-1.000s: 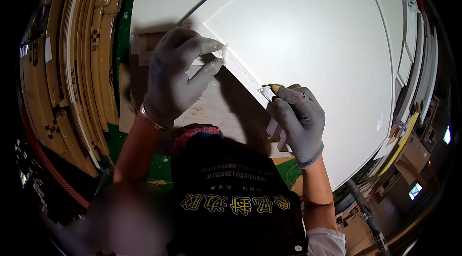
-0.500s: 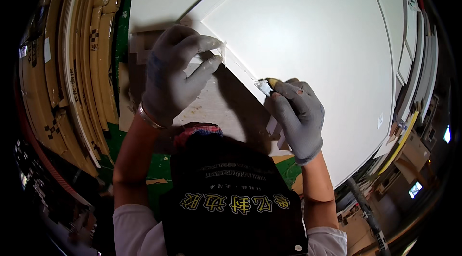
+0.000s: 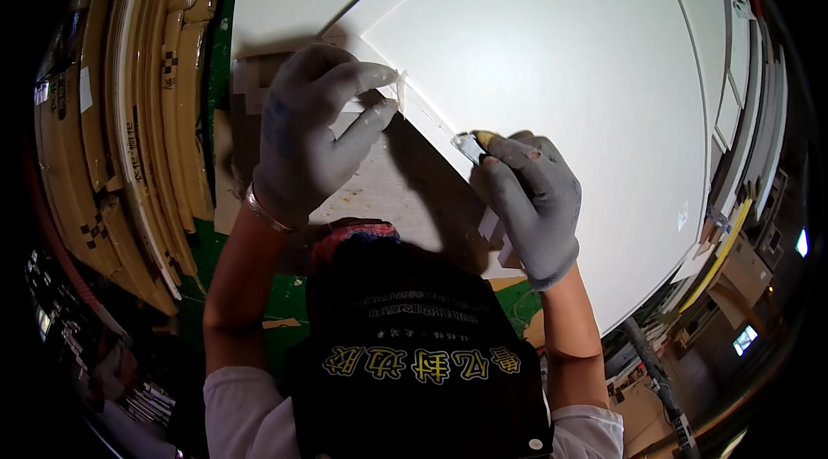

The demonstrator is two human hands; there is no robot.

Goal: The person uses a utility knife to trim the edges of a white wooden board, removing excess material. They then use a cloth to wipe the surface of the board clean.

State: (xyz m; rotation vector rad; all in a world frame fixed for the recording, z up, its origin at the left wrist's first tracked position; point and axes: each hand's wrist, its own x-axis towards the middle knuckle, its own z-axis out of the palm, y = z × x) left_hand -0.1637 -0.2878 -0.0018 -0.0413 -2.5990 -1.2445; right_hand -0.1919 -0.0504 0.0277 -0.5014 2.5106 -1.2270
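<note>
A large white panel lies flat in front of me, with a raised edge running diagonally from upper left to lower right. My left hand, in a grey glove, pinches a thin strip of clear film at the panel's corner. My right hand, also gloved, grips a small knife with a yellowish handle, its blade touching the panel's edge. A bare, rougher board shows between my hands.
Stacks of cardboard-wrapped long boards stand along the left. Green floor shows below the panel. More boards and frames lean at the right edge. My dark apron fills the lower middle.
My left hand has pulled the film strip slightly up and to the right. The right hand with the knife has barely shifted along the edge.
</note>
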